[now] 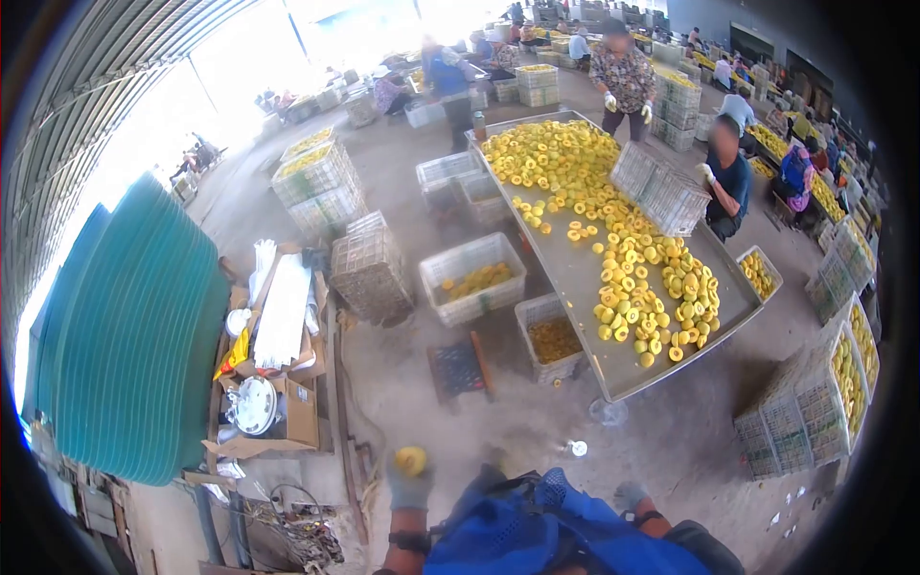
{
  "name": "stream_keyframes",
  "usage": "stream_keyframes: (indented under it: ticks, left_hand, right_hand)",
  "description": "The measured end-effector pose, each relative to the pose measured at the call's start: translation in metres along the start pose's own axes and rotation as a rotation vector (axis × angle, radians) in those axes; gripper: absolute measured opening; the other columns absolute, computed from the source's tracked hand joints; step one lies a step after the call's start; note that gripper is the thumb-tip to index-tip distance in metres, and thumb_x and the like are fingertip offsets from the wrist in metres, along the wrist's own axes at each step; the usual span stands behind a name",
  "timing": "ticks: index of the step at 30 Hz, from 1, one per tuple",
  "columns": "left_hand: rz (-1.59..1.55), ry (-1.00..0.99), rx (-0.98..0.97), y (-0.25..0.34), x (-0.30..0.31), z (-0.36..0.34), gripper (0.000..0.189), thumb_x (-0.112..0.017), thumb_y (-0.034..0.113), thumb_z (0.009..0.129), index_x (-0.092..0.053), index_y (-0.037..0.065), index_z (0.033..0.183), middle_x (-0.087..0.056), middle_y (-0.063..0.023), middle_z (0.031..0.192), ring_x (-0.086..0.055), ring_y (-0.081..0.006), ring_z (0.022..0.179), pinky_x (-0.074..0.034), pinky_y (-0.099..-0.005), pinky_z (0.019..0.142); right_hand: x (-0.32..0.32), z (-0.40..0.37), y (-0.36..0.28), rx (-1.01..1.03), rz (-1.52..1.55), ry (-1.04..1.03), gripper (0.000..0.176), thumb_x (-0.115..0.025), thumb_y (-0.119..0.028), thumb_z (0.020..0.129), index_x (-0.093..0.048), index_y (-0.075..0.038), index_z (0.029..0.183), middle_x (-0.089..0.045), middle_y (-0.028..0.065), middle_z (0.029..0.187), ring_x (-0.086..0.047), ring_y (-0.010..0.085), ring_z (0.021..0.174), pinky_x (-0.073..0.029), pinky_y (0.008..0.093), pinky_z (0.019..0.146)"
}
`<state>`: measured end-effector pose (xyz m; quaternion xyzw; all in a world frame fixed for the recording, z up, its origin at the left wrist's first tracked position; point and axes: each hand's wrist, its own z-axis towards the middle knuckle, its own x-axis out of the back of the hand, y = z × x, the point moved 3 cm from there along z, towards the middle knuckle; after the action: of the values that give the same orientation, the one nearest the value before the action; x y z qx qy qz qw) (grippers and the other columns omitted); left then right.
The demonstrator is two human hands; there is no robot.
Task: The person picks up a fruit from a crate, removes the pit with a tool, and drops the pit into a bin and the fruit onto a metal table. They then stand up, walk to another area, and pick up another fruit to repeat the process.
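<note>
My left hand [410, 492], in a grey glove, is at the bottom of the view, its fingers closed on a yellow peach half [410, 461]. Over on the other side of my blue apron [546, 527], my gloved right hand [630, 495] is low beside my leg; its fingers are too blurred to make out. Ahead of me a metal table [565, 287] bears a large heap of halved yellow peaches [551, 158] and a looser spread nearer its front end. Another person's gloved hand [707, 173] is at a tilted white crate [659, 189] over the table.
A low dark stool [460, 369] stands in front of me. Beside the table are crates holding fruit [474, 294] and smaller pieces [553, 340]. Stacked full crates [805, 412] rise at right. Green sheeting [129, 335] and an open cardboard box [299, 414] are at left. Several people work farther back.
</note>
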<state>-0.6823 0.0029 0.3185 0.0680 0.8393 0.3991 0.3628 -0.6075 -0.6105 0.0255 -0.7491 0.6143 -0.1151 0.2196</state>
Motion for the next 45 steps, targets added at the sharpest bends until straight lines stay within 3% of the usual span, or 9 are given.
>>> stream_keyframes:
  ticks: [3, 9, 13, 20, 24, 34, 39, 42, 45]
  left_hand:
    - [0.579, -0.162, -0.347, -0.006, -0.006, 0.031, 0.05, -0.075, 0.016, 0.088, -0.048, 0.002, 0.127, -0.066, -0.0119, 0.102, -0.068, -0.021, 0.088, -0.06, -0.0314, 0.074]
    - [-0.162, -0.228, 0.236, -0.002, -0.099, 0.047, 0.039, -0.065, 0.016, 0.095, -0.05, -0.002, 0.126, -0.068, -0.0128, 0.104, -0.068, -0.023, 0.092, -0.059, -0.0338, 0.081]
    - [-0.083, -0.166, 0.37, -0.005, -0.101, 0.121, 0.038, -0.046, 0.035, 0.103, -0.062, 0.001, 0.11, -0.069, -0.0122, 0.099, -0.068, -0.0264, 0.092, -0.059, -0.0388, 0.083]
    - [0.078, -0.244, 0.252, 0.03, -0.141, 0.178, 0.032, -0.048, 0.029, 0.103, -0.064, 0.001, 0.105, -0.069, -0.0114, 0.098, -0.068, -0.0257, 0.093, -0.059, -0.039, 0.083]
    - [0.806, -0.454, -0.3, 0.042, -0.135, 0.205, 0.03, -0.051, 0.023, 0.103, -0.065, 0.001, 0.116, -0.071, -0.0126, 0.106, -0.069, -0.0224, 0.096, -0.058, -0.0345, 0.087]
    - [0.495, -0.41, 0.154, 0.039, -0.123, 0.244, 0.024, -0.067, -0.004, 0.088, -0.062, -0.001, 0.112, -0.067, -0.0129, 0.108, -0.066, -0.0211, 0.095, -0.057, -0.0315, 0.085]
    - [0.775, -0.369, -0.17, 0.047, -0.105, 0.287, 0.027, -0.055, 0.028, 0.1, -0.061, 0.005, 0.114, -0.07, -0.0086, 0.102, -0.069, -0.0218, 0.095, -0.06, -0.0361, 0.081]
    - [1.026, -0.442, -0.349, 0.055, -0.114, 0.297, 0.03, -0.062, 0.022, 0.093, -0.059, 0.004, 0.116, -0.069, -0.01, 0.105, -0.068, -0.0229, 0.095, -0.058, -0.0352, 0.083]
    - [0.932, -0.347, -0.23, 0.035, -0.115, 0.319, 0.049, -0.083, 0.004, 0.075, -0.056, -0.001, 0.116, -0.067, -0.0127, 0.105, -0.067, -0.0239, 0.095, -0.055, -0.0344, 0.085]
  right_hand:
    - [0.0, -0.047, 0.017, -0.034, 0.078, 0.143, 0.017, -0.054, -0.019, 0.095, -0.064, -0.01, 0.104, -0.07, 0.0106, 0.099, -0.067, 0.0316, 0.074, -0.054, 0.0477, 0.061]
    - [-0.044, -0.066, 0.02, -0.004, 0.199, 0.416, 0.023, -0.065, -0.025, 0.091, -0.066, -0.007, 0.106, -0.072, 0.0114, 0.095, -0.072, 0.0298, 0.078, -0.058, 0.0479, 0.062]
    - [-0.083, -0.032, -0.021, -0.042, 0.195, 0.419, 0.025, -0.064, -0.027, 0.094, -0.065, -0.006, 0.107, -0.072, 0.0102, 0.096, -0.072, 0.0281, 0.077, -0.059, 0.0437, 0.064]
    - [-0.138, 0.017, -0.122, 0.163, 0.143, 0.198, 0.022, -0.06, -0.022, 0.097, -0.067, -0.005, 0.109, -0.072, 0.0099, 0.097, -0.071, 0.0273, 0.078, -0.059, 0.0402, 0.068]
    - [-0.194, -0.03, -0.214, 0.144, 0.052, 0.344, 0.023, -0.059, -0.022, 0.096, -0.068, -0.004, 0.107, -0.072, 0.0092, 0.097, -0.07, 0.0239, 0.075, -0.058, 0.0375, 0.067]
    - [-0.207, -0.009, -0.215, -0.072, -0.045, 0.407, 0.026, -0.059, -0.025, 0.096, -0.069, -0.007, 0.112, -0.072, 0.007, 0.096, -0.068, 0.02, 0.074, -0.055, 0.0323, 0.063]
    - [-0.203, 0.047, -0.216, -0.099, -0.031, 0.329, 0.031, -0.06, -0.034, 0.095, -0.069, -0.008, 0.11, -0.071, 0.0054, 0.096, -0.069, 0.02, 0.083, -0.055, 0.0348, 0.067]
    - [-0.202, 0.071, -0.243, -0.039, -0.142, 0.33, 0.033, -0.061, -0.036, 0.094, -0.069, -0.008, 0.111, -0.071, 0.0084, 0.099, -0.07, 0.0227, 0.085, -0.057, 0.0368, 0.07]
    - [-0.18, 0.128, -0.253, 0.48, -1.272, 0.205, 0.032, -0.061, -0.034, 0.093, -0.069, -0.01, 0.112, -0.072, 0.0115, 0.101, -0.071, 0.027, 0.088, -0.058, 0.0395, 0.074]
